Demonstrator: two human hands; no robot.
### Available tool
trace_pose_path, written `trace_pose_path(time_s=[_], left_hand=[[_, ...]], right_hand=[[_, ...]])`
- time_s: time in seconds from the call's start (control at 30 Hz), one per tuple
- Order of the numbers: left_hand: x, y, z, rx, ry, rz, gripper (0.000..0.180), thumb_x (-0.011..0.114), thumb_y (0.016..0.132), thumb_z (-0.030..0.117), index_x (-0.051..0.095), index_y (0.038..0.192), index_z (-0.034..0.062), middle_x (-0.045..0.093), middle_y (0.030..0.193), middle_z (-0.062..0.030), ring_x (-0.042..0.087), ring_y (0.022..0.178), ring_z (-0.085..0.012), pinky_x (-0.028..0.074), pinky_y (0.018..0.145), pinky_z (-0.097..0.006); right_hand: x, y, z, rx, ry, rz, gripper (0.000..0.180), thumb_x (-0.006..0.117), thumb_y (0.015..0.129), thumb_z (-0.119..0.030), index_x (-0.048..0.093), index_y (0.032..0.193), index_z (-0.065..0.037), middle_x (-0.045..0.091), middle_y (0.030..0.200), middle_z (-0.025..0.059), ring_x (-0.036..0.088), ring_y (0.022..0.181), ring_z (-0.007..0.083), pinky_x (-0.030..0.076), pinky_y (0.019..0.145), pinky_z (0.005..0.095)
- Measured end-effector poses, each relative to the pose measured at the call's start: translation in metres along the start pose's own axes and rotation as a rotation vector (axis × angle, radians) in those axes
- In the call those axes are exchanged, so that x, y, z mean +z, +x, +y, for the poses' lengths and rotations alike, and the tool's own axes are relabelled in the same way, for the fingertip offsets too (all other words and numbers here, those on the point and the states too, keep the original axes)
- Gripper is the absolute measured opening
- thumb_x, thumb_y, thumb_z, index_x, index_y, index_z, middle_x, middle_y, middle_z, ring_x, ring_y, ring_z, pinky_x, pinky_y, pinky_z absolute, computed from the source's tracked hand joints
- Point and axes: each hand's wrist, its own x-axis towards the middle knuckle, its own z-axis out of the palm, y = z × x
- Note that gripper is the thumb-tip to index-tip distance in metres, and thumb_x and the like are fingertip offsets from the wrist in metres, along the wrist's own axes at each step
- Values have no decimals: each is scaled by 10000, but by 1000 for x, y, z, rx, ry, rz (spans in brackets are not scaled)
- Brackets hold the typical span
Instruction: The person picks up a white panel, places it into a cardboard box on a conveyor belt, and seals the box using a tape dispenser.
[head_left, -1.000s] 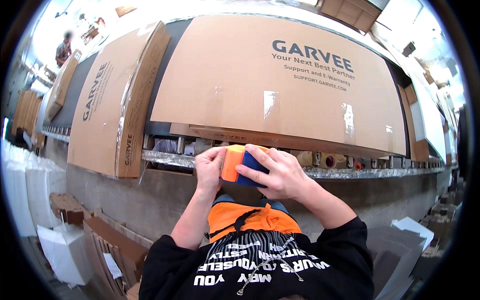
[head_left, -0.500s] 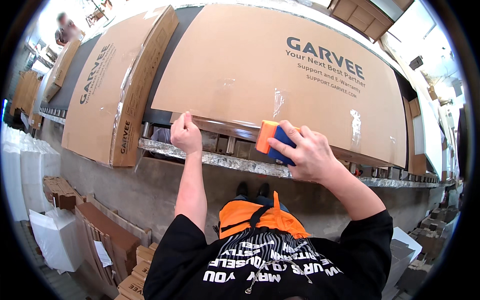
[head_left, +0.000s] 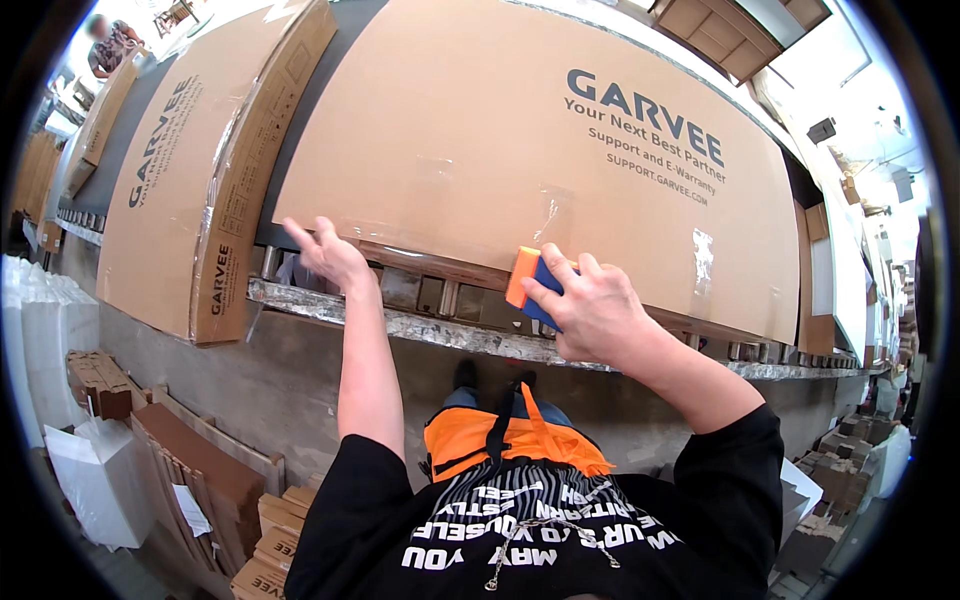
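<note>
Big flat cardboard box [head_left: 480, 150] fills centre frame, lying sealed on the roller conveyor [head_left: 420, 325]; contents not visible. Second closed box [head_left: 190, 200] sits at upper left, just beside it. Right hand [head_left: 590, 310] is clamped on an orange-and-blue tape dispenser [head_left: 528, 285] at the big box's near edge, centre. Left hand [head_left: 325, 250], fingers spread, touches that edge, centre-left.

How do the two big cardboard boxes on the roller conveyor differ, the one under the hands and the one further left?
The box under the hands is wider and shows its broad top face; the left box looks narrower and shows top and side face. The first has clear tape strips at its near edge, where the right hand holds an orange and blue tool; the left box is untouched. Both are brown, flat and printed.
</note>
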Motion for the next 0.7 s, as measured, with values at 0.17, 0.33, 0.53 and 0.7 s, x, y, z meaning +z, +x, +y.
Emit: trace_pose_path(time_s=[0.17,0.33,0.53,0.7], left_hand=[[18,-45,11,985,566,126,510,383,1029,376,539,1367,28,582,1343,-147,528,1244,-361,285,1105,-529],[3,-44,-20,1345,515,-381,459,328,1047,263,705,1178,35,695,1208,-88,568,1241,-333,397,1076,-474],[-24,-20,-18,1212,773,-303,450,337,1028,232,592,1330,16,565,1400,-134,453,1343,-373,262,1164,-494],[52,-246,21,1470,872,-727,573,540,928,333,497,1378,-19,445,1478,-206,373,1391,-407,224,1186,-516]], right_hand=[[1,-1,1,30,33,-67,609,720,581,-184,674,1183,-106,543,1284,234,666,825,315,582,666,382],[-13,7,-4,-84,153,-173,336,744,642,-183,739,898,34,556,1135,331,635,846,330,537,627,389],[-2,-134,86,25,131,-288,427,777,653,-201,721,1032,-12,534,1248,268,643,904,330,557,701,390],[18,-348,211,254,45,-335,426,781,617,-178,721,1031,-99,531,1294,183,645,935,313,554,787,426]])
